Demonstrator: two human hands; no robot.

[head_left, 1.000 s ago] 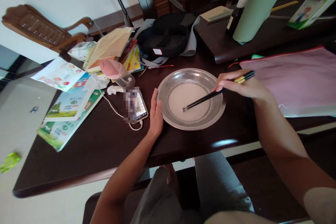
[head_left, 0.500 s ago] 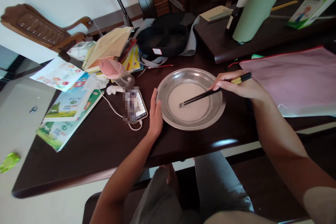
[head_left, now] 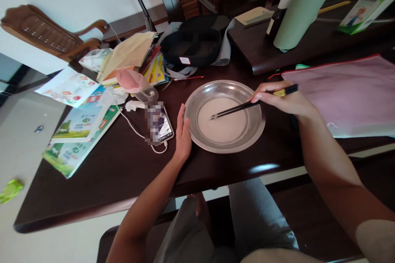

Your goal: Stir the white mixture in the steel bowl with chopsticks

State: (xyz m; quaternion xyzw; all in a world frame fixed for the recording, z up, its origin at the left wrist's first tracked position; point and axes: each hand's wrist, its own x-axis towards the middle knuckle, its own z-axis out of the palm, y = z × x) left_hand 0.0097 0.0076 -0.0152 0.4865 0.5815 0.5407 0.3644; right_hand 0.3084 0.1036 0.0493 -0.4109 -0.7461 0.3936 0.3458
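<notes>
A round metal basin [head_left: 226, 148] holds a pale, milky liquid [head_left: 220, 129] and stands near the table's front edge. My left hand [head_left: 184, 137] holds its left rim, thumb at the rim and straight fingers along the outside. Over the basin's right side, my right hand [head_left: 279, 98] is closed around a pair of black chopsticks [head_left: 236, 109] with gold bands near the upper ends. Their tips reach the liquid left of its middle; how deep they dip is unclear. Just left of my left hand lies a phone [head_left: 165, 123] with a white cable plugged in.
On the dark table [head_left: 123, 176], booklets [head_left: 75, 125] lie left, beside a pink-topped bottle [head_left: 135, 84]. Behind the basin sits an open black case [head_left: 191, 49]. A pink mesh pouch [head_left: 342, 94] lies right, below a raised surface bearing a green cylinder [head_left: 305, 8].
My right hand and the chopsticks have shifted slightly, with the tips a little farther back in the basin. My left hand and the basin have stayed put. The phone's picture differs.
</notes>
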